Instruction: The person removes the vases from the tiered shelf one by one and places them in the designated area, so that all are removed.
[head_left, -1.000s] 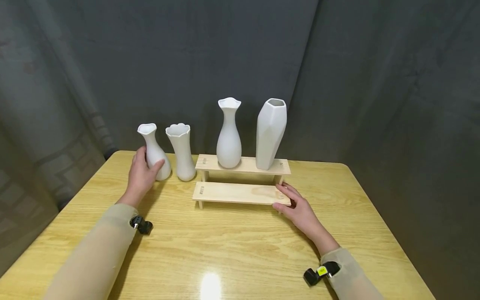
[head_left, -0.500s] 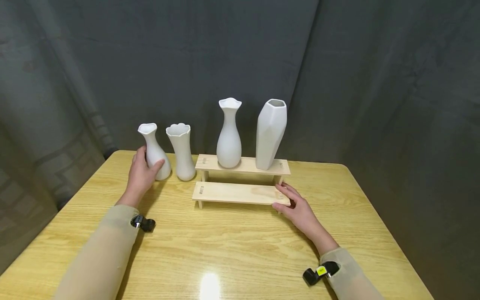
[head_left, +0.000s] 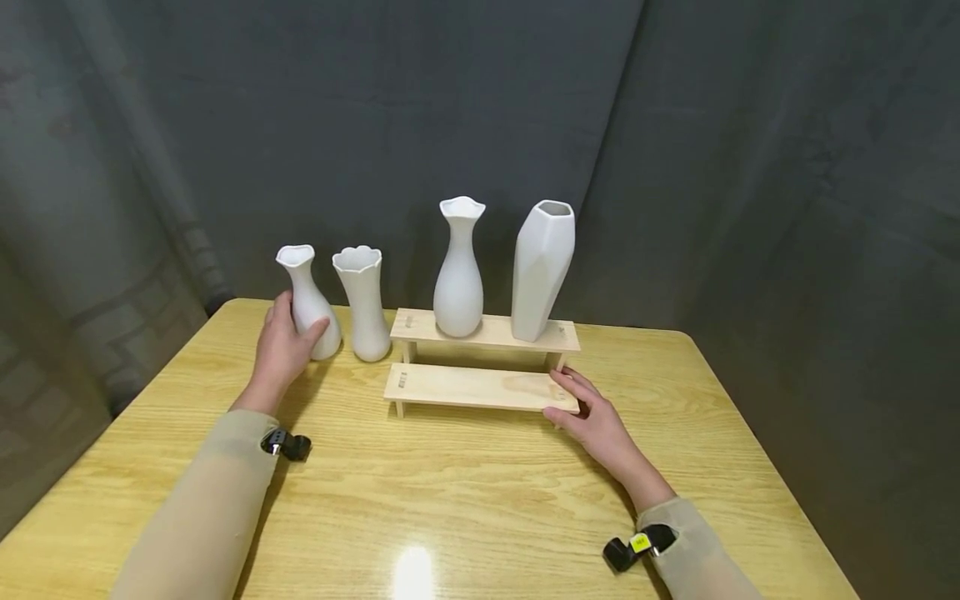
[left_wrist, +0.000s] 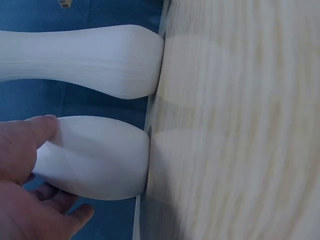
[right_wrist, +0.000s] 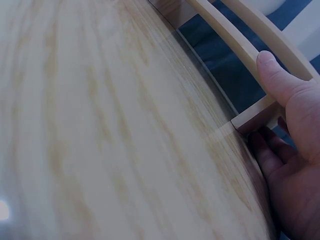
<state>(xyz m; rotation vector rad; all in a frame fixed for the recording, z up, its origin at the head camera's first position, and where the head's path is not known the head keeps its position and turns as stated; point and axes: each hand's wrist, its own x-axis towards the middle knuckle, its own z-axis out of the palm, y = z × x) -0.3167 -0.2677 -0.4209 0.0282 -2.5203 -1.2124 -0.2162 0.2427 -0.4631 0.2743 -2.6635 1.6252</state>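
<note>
At the left, my left hand (head_left: 283, 350) holds a small white vase (head_left: 307, 304) with a narrow neck and wavy rim. The thumb lies on one side of its rounded body and the fingers on the other; its base stands on the table in the left wrist view. Beside it stands a white vase with a scalloped rim (head_left: 365, 308). My right hand (head_left: 603, 429) grips the right end of the lower board of a two-step wooden stand (head_left: 472, 385), thumb at the front edge. The other fingers are by the stand's leg (right_wrist: 257, 114), partly hidden.
On the stand's upper step are a tall white bottle-shaped vase (head_left: 459, 283) and a tall faceted white vase (head_left: 542, 271). The wooden table (head_left: 465, 492) runs back to a dark grey curtain (head_left: 375, 125), close behind the vases.
Both hands keep their places on the small vase and the stand. The left forearm has shifted slightly to the right; the vases and stand have not visibly moved.
</note>
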